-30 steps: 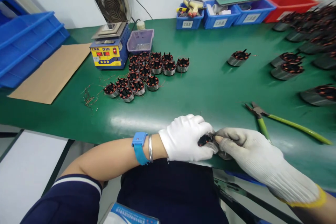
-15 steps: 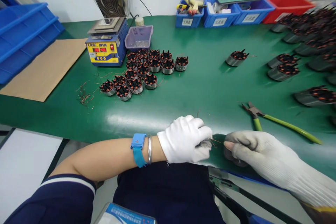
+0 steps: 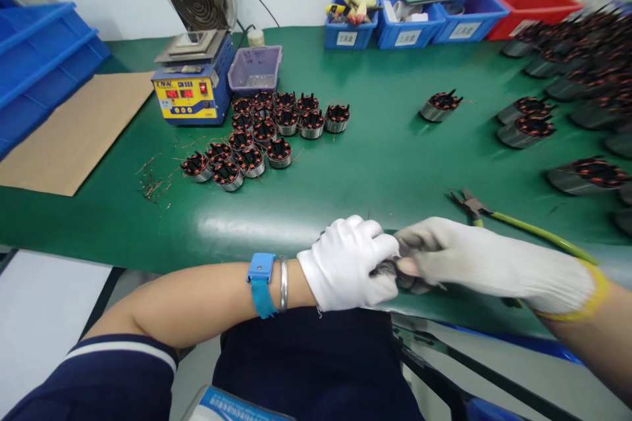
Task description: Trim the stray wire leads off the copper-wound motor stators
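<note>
Left hand: I see the white-gloved left hand (image 3: 350,264) clasped around a dark part (image 3: 385,268) at the near edge of the green tabletop (image 3: 375,177).
Dark part: mostly hidden between the two hands, so I can't make out its shape.
Right hand: the gloved right hand (image 3: 447,253) is curled, its fingertips at the dark part; blur keeps me from telling whether they pinch anything.
Pliers: green-handled pliers (image 3: 523,225) lie just beyond the right hand, partly covered by it.
Cores: left of centre I have a cluster of copper-wound cores (image 3: 264,130); a lone core (image 3: 439,107) stands apart to the right.
Scraps: loose wire scraps (image 3: 152,187) lie left of the cluster.
Controller: a blue-and-yellow box (image 3: 190,99) sits behind the scraps.
</note>
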A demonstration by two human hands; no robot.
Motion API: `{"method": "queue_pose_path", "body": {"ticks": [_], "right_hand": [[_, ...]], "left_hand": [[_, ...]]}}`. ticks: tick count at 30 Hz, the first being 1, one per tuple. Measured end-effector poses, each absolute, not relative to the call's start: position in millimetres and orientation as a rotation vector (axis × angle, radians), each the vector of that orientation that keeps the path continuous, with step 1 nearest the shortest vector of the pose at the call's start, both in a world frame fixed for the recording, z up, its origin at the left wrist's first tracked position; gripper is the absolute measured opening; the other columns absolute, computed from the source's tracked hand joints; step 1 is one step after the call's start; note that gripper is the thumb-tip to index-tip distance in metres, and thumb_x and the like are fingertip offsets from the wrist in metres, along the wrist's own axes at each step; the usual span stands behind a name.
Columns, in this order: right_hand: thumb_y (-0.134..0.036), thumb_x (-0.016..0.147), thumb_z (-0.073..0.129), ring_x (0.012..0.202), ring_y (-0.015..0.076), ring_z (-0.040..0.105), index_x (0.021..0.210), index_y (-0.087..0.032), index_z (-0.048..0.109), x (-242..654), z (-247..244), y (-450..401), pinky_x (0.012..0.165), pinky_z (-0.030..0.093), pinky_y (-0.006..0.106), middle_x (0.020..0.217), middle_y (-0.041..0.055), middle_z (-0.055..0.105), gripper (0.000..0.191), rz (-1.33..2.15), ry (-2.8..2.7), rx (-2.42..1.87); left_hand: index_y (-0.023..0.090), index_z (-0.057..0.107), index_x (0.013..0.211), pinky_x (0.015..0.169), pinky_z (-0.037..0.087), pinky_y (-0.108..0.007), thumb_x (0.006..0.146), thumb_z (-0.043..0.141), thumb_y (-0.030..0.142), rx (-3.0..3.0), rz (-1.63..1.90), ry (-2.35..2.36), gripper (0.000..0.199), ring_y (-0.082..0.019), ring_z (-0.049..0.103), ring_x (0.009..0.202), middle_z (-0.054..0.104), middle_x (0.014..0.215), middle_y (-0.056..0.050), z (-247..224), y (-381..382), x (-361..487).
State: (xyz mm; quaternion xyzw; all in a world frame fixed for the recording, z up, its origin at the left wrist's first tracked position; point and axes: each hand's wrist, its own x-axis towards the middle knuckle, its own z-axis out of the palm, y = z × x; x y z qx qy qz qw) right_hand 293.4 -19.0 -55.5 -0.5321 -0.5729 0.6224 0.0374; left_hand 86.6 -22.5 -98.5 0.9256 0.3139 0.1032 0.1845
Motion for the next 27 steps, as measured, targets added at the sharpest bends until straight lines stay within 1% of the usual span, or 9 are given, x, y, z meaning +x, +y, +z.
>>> {"method": "queue_pose_path", "body": {"ticks": [4,9,12,13,16,18,21,23,27], "right_hand": [[-0.062,0.058,0.09,0.054,0.012,0.058,0.066,-0.016,0.074,278,-66,-17,0.058,0.053,0.024,0.061,0.0049,0.068,0.049,2.267,-1.477,-1.591],[-0.062,0.06,0.09,0.054,0.0124,0.059,0.069,-0.015,0.075,281,-72,-26,0.056,0.052,0.024,0.063,0.0067,0.07,0.051,2.251,-1.388,-1.566],[-0.064,0.064,0.086,0.051,0.0119,0.055,0.068,-0.014,0.074,280,-74,-33,0.052,0.048,0.024,0.06,0.0063,0.068,0.051,2.138,-1.4,-1.558],[-0.064,0.065,0.085,0.051,0.0118,0.054,0.067,-0.014,0.073,278,-75,-36,0.051,0.046,0.024,0.06,0.0062,0.067,0.051,2.083,-1.395,-1.572],[-0.068,0.066,0.08,0.05,0.0123,0.052,0.065,-0.016,0.068,273,-78,-45,0.05,0.043,0.026,0.058,0.0056,0.065,0.053,1.937,-1.365,-1.653],[-0.071,0.067,0.076,0.049,0.0123,0.048,0.06,-0.018,0.062,270,-78,-52,0.049,0.04,0.026,0.054,0.0036,0.06,0.055,1.802,-1.397,-1.713],[-0.076,0.072,0.068,0.05,0.013,0.045,0.055,-0.02,0.054,269,-73,-61,0.048,0.037,0.027,0.053,0.0024,0.054,0.06,1.586,-1.523,-1.718],[-0.081,0.077,0.062,0.051,0.0144,0.047,0.057,-0.021,0.057,271,-66,-65,0.049,0.038,0.028,0.055,0.0035,0.054,0.064,1.502,-1.587,-1.668],[-0.087,0.082,0.054,0.053,0.0155,0.049,0.056,-0.021,0.058,278,-52,-69,0.049,0.039,0.029,0.055,0.0046,0.054,0.071,1.383,-1.676,-1.591]], "left_hand": [[0.019,0.066,0.1,0.077,0.053,-0.042,0.09,0.053,0.038,2.586,0.28,0.884,0.025,-0.028,0.059,0.09,0.064,0.094,-0.01,-97,-22,87],[0.017,0.063,0.1,0.08,0.057,-0.046,0.091,0.05,0.036,2.551,0.33,0.887,0.025,-0.03,0.063,0.093,0.065,0.103,-0.013,-98,-22,87],[0.016,0.061,0.105,0.088,0.059,-0.048,0.088,0.053,0.034,2.448,0.477,0.92,0.026,-0.03,0.066,0.101,0.065,0.12,-0.016,-103,-27,84],[0.016,0.06,0.113,0.091,0.059,-0.048,0.085,0.055,0.033,2.393,0.554,0.946,0.033,-0.031,0.067,0.104,0.063,0.129,-0.018,-103,-30,83],[0.014,0.042,0.145,0.103,0.057,-0.051,0.071,0.064,0.03,2.242,0.749,0.944,0.078,-0.035,0.066,0.12,0.047,0.156,-0.021,-102,-38,77],[0.014,0.034,0.152,0.111,0.053,-0.053,0.065,0.069,0.029,2.171,0.782,0.86,0.095,-0.037,0.06,0.132,0.041,0.161,-0.022,-97,-39,73],[0.016,0.045,0.145,0.107,0.056,-0.052,0.066,0.074,0.032,1.961,0.707,0.84,0.086,-0.034,0.064,0.125,0.058,0.145,-0.019,-90,-27,69],[0.017,0.053,0.136,0.094,0.061,-0.047,0.07,0.078,0.038,1.726,0.645,0.902,0.074,-0.029,0.07,0.108,0.069,0.126,-0.015,-86,-14,66],[0.016,0.062,0.118,0.066,0.06,-0.032,0.083,0.074,0.056,1.325,0.384,0.77,0.055,-0.02,0.071,0.082,0.072,0.103,-0.009,-80,4,60]]}}
